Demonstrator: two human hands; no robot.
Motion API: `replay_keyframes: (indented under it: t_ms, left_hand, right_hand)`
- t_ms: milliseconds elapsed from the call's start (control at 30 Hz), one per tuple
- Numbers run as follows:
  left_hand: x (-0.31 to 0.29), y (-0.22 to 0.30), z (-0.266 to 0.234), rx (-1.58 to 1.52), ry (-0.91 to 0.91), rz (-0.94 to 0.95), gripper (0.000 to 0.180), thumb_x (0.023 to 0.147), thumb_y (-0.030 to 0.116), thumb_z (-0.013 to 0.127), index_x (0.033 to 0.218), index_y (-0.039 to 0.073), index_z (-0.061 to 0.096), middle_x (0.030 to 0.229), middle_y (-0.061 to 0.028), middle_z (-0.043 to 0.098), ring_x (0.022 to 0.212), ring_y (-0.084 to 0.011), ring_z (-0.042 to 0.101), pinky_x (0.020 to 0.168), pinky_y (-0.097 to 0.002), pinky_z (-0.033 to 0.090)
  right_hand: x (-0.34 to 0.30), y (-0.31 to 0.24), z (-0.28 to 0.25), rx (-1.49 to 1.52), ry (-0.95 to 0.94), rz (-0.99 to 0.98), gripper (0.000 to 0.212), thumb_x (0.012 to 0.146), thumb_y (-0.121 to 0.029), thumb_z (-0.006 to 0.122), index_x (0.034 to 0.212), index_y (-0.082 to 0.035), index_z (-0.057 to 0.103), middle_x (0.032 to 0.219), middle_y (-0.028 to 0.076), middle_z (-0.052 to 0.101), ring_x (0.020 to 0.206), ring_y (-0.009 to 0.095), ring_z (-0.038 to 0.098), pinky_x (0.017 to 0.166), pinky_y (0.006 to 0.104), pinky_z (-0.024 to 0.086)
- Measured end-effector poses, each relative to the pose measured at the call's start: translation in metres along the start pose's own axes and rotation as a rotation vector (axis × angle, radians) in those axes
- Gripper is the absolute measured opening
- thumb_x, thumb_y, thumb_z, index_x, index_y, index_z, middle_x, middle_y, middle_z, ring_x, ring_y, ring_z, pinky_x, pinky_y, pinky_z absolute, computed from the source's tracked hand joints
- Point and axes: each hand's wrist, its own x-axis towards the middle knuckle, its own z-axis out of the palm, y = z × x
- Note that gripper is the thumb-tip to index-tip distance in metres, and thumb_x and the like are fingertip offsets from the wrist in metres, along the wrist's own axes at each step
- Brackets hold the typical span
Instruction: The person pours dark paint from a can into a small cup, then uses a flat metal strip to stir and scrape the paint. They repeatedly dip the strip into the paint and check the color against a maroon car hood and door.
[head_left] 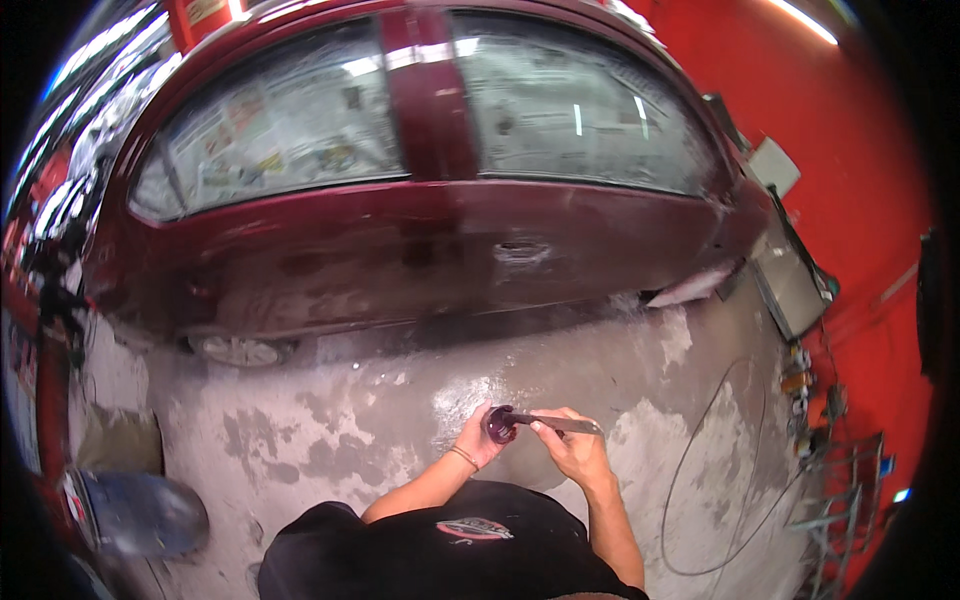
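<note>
In front of my body, my left hand (476, 446) is wrapped round a small round container (499, 427), dark purple and glossy. My right hand (574, 456) grips a flat, narrow spatula-like tool (580, 426); its exact kind does not show. The tool's far end reaches the container's mouth, and I cannot make out what is inside. Beyond both hands stands a dark red car (400, 262), with a dull, patchy side and printed paper covering its windows (290, 130).
A thin hose or cable (667, 500) loops across the stained concrete floor (330, 440) at right. Metal frames (850, 500) and a leaning panel (787, 290) stand by the red wall (880, 190). At left lie a dark blue rounded object (145, 515) and a tan sack-like object (118, 440).
</note>
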Motion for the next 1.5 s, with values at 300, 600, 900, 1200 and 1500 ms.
replay_keyframes:
  t_ms: [300,600,900,1200,1500]
  left_hand:
    - [0.02,-0.154,0.075,0.099,-0.026,-0.069,0.038,0.102,0.042,0.059,0.11,0.005,0.064,0.109,-0.0144,0.069,0.099,-0.0286,0.067,0.088,-0.0406,0.058]
    - [0.052,-0.341,0.15,0.319,-0.045,-0.306,0.034,0.099,0.042,0.065,0.102,0.008,0.068,0.1,-0.0084,0.07,0.093,-0.0226,0.067,0.086,-0.0363,0.059]
    - [0.094,-0.473,0.209,0.525,-0.01,-0.573,0.031,0.098,0.043,0.066,0.1,0.011,0.068,0.099,-0.0047,0.071,0.094,-0.0216,0.067,0.083,-0.036,0.058]
    - [0.181,-0.6,0.288,0.712,-0.135,-0.822,0.032,0.099,0.044,0.062,0.099,0.013,0.068,0.101,-0.0051,0.072,0.097,-0.0226,0.068,0.088,-0.04,0.056]
    - [0.25,-0.811,0.369,0.844,-0.325,-1.17,0.035,0.101,0.045,0.058,0.097,0.012,0.071,0.093,-0.002,0.073,0.083,-0.0164,0.068,0.067,-0.0299,0.052]
  right_hand:
    - [-0.123,0.097,-0.132,0.116,0.358,0.225,0.028,0.097,-0.03,0.071,0.105,-0.004,0.078,0.066,0.016,0.063,0.057,0.018,0.059,0.057,0.0368,0.047]
    - [-0.257,0.149,-0.259,-0.041,0.521,0.381,0.028,0.095,-0.03,0.071,0.114,-0.011,0.077,0.08,0.013,0.071,0.071,0.027,0.066,0.065,0.0403,0.052]
    - [-0.34,0.204,-0.343,-0.031,0.748,0.54,0.028,0.094,-0.029,0.071,0.115,-0.011,0.077,0.088,0.011,0.073,0.078,0.027,0.07,0.071,0.0366,0.054]
    - [-0.372,0.251,-0.481,-0.156,0.803,0.469,0.02,0.094,-0.016,0.071,0.111,-0.011,0.078,0.104,0.008,0.074,0.094,0.028,0.07,0.085,0.0375,0.056]
    - [-0.438,0.308,-0.607,-0.229,1.021,0.7,0.026,0.097,-0.023,0.069,0.119,-0.01,0.075,0.11,0.01,0.072,0.098,0.032,0.071,0.085,0.039,0.057]
